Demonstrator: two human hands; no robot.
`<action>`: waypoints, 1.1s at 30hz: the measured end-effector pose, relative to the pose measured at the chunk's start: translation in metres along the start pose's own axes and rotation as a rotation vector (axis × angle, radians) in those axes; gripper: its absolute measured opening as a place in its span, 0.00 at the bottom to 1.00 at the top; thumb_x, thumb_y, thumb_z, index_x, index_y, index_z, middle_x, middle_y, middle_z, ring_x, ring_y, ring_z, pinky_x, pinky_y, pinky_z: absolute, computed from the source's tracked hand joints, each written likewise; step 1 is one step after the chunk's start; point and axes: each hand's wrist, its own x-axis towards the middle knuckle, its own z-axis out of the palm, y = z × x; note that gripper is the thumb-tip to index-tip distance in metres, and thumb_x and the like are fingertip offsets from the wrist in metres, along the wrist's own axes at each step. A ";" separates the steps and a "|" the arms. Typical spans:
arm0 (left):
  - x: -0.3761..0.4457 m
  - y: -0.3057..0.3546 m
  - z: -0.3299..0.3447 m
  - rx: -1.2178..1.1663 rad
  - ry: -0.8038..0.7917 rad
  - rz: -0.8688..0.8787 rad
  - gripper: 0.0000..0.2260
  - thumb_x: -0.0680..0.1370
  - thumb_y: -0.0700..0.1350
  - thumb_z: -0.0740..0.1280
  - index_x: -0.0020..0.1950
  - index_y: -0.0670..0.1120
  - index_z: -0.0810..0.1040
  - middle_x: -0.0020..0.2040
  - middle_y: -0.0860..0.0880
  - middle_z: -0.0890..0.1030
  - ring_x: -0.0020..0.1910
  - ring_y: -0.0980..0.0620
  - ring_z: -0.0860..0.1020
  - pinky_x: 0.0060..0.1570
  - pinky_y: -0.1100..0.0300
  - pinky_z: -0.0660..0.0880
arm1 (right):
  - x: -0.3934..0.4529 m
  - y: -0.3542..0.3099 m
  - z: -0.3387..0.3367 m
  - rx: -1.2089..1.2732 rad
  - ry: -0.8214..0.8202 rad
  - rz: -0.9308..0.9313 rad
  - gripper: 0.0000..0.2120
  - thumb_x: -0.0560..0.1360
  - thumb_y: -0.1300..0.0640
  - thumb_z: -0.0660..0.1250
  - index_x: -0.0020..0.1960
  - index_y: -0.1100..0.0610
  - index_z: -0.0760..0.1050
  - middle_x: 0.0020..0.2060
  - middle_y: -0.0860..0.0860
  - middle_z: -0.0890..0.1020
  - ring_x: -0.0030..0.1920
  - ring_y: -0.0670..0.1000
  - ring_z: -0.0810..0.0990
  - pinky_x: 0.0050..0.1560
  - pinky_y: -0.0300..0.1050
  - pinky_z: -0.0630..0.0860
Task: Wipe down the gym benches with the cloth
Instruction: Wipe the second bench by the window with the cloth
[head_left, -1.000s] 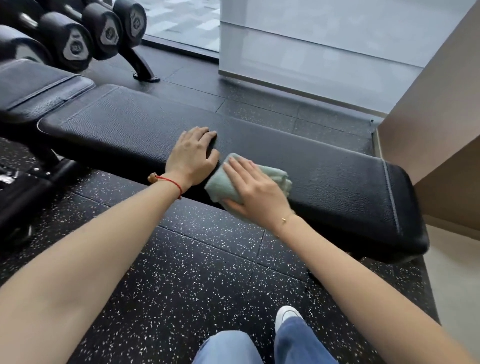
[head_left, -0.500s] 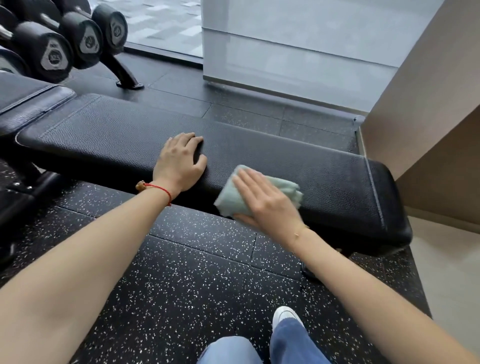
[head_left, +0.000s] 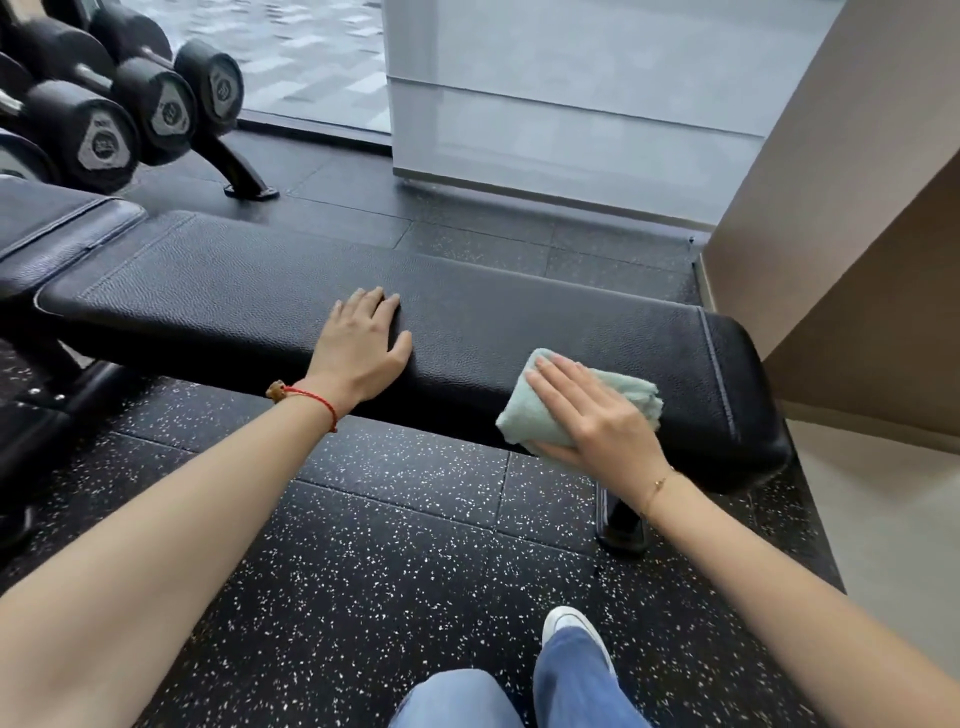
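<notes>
Cloth (head_left: 540, 415) now nearer foot end of bench (head_left: 519, 332), slid rightward along front edge under right hand (head_left: 597, 421), thumb tucked beneath; left hand (head_left: 363, 348) flat, bracing pad; wipe of near edge nearly complete.

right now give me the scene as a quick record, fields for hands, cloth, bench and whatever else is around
left hand: left hand rests flat on the bench, fingers straight, holding nothing
right hand: right hand presses the cloth against the bench's near edge, thumb under it
cloth: pale green cloth, folded, toward the bench's right end
bench: black padded bench, flat, running left to right
second pad: another black pad at far left
dumbbells: dumbbells on a rack behind, upper left
floor: black speckled floor
</notes>
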 end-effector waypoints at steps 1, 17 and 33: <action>-0.002 0.006 0.001 -0.007 0.004 0.003 0.26 0.80 0.52 0.59 0.76 0.43 0.63 0.77 0.42 0.61 0.77 0.44 0.56 0.77 0.48 0.49 | 0.020 -0.016 0.006 0.016 -0.005 -0.035 0.30 0.77 0.42 0.66 0.71 0.61 0.70 0.70 0.57 0.72 0.71 0.56 0.71 0.70 0.54 0.69; -0.005 0.085 0.030 -0.009 -0.026 0.188 0.26 0.81 0.51 0.57 0.77 0.43 0.61 0.77 0.42 0.61 0.77 0.44 0.56 0.77 0.48 0.48 | -0.095 0.072 -0.022 -0.015 0.051 0.149 0.31 0.78 0.40 0.65 0.72 0.60 0.70 0.71 0.54 0.71 0.72 0.52 0.69 0.73 0.52 0.67; -0.011 0.085 0.035 0.002 0.037 0.199 0.26 0.79 0.53 0.54 0.75 0.43 0.65 0.75 0.41 0.65 0.76 0.43 0.60 0.76 0.46 0.51 | -0.098 0.078 -0.035 0.166 -0.068 0.232 0.36 0.73 0.38 0.68 0.74 0.57 0.67 0.73 0.52 0.69 0.74 0.51 0.67 0.72 0.55 0.67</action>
